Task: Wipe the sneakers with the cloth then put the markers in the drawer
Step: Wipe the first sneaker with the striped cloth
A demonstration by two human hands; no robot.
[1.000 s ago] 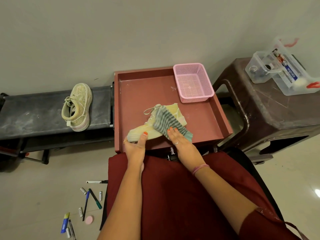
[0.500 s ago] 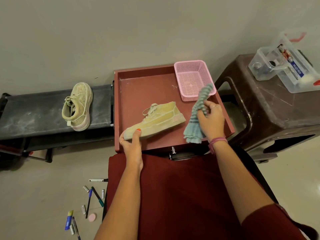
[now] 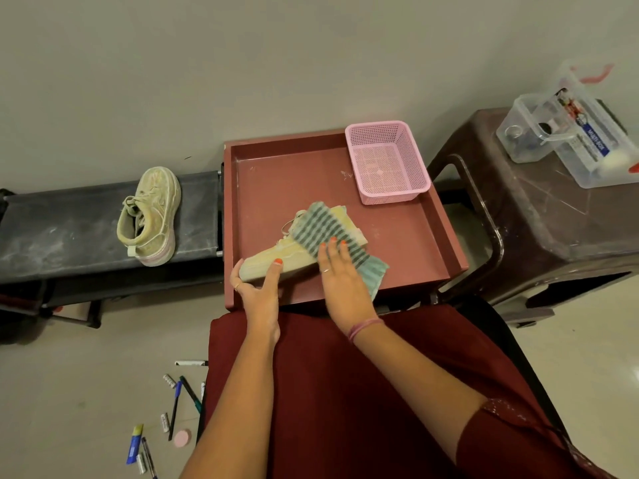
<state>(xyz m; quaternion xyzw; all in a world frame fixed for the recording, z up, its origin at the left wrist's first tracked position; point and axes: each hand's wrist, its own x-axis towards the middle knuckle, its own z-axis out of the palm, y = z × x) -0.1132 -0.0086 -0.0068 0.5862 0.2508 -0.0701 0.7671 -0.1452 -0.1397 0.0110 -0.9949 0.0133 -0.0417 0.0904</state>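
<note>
At nine o'clock a second sneaker lies on its side on a dark bench, well apart from the hands and not being worked on. At seven o'clock, on the floor, the markers lie scattered among small batteries and a pink disc; which of the sticks are markers and which are pens is hard to tell at this size. At the centre, inside the red tray, the left hand clamps the toe end of the sneaker, thumb on top and fingers wrapped under the sole, while the right hand lies flat with fingers spread, pressing the striped cloth onto the shoe's rear half. Judging from this, the wiping step is in hand and only on the first shoe; the next move likely calls for dragging the cloth along the upper while the left hand keeps the shoe from sliding. At one o'clock an empty pink basket sits in the tray's far corner. At two o'clock clear plastic boxes rest on a brown stool, cut off by the frame edge. The cloth hides the shoe's heel, and no drawer can be made out, unless the tray itself serves as one.
</note>
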